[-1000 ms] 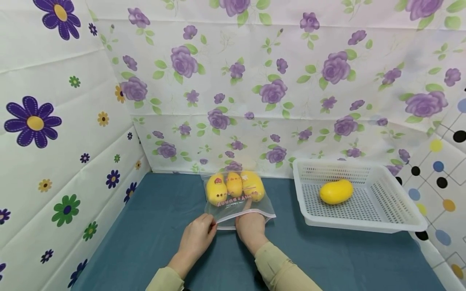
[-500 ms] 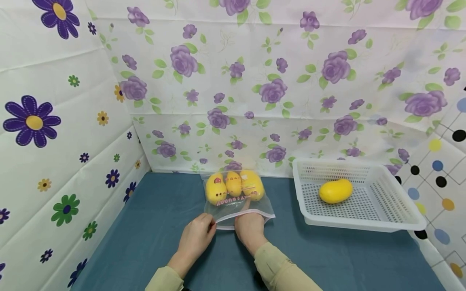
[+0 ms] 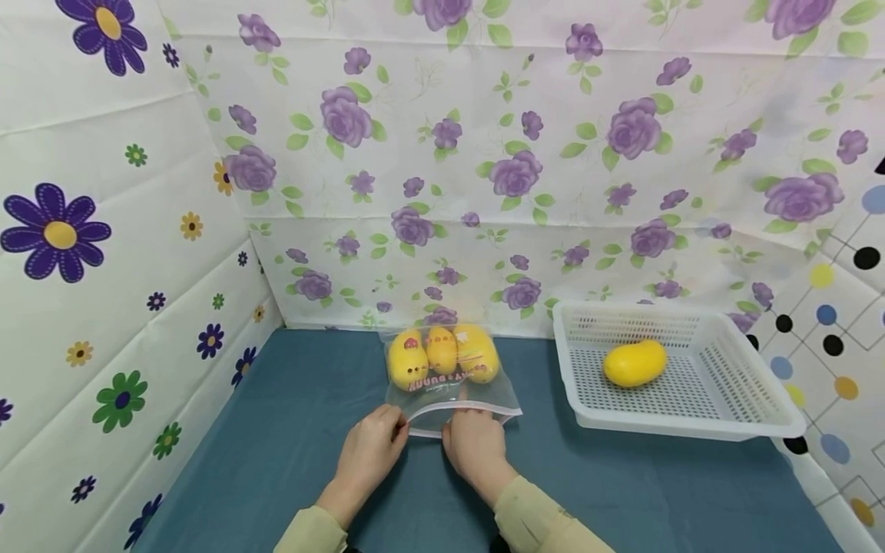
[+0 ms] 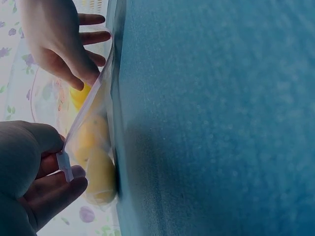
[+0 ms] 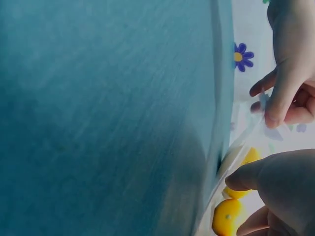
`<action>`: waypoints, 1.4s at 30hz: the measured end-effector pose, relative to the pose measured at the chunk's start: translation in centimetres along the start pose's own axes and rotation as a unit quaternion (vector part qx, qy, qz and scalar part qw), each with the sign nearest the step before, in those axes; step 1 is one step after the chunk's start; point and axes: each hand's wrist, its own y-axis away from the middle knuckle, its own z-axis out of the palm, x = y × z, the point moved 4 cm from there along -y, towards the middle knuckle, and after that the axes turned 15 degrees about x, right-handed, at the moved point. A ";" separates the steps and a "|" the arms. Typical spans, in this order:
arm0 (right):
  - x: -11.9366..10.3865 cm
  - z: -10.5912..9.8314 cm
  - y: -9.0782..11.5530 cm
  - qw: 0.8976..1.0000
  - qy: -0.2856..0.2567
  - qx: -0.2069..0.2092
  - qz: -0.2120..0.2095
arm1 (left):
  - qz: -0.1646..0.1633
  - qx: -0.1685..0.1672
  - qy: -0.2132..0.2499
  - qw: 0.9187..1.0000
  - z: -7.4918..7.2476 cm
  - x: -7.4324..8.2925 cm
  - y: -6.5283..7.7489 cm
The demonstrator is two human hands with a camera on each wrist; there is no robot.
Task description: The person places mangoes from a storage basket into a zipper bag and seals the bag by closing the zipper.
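Observation:
A clear printed zip bag [image 3: 425,401] lies on the table with its mouth facing me. Inside are three yellow fruits, a left one [image 3: 406,361], a smaller middle one [image 3: 442,351] and a larger right one [image 3: 477,355]. My left hand [image 3: 373,445] pinches the left end of the bag's mouth, where a whitish slider [image 4: 65,166] shows between the fingers in the left wrist view. At the mouth's right part is my right hand [image 3: 477,449]. Its fingers [image 4: 96,37] look extended and spread in the left wrist view, close to the bag's edge.
To the right stands a white perforated plastic basket [image 3: 691,425] with one yellow mango-shaped fruit [image 3: 634,363] in it. A blue-green cloth [image 3: 290,399] covers the table. Flower-printed sheets [image 3: 429,153] hang behind and at the left, a dotted sheet [image 3: 843,369] at the right.
My right hand has drawn back a little from inside the bag, and its outstretched finger no longer reaches the fruits. The left hand keeps its hold; the fruits stay put.

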 end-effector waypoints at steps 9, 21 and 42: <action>0.8 -1.5 1.1 0.998 -0.014 0.023 -0.050 | -0.005 -0.003 -0.001 1.000 0.0 -0.3 0.0; 2.8 -2.9 1.6 0.995 -0.047 0.048 -0.076 | -0.014 -0.009 -0.004 1.000 0.0 -0.4 -0.1; 5.3 -6.1 1.9 0.990 -0.079 0.069 -0.096 | -0.011 -0.007 -0.004 1.000 -0.1 -0.8 0.1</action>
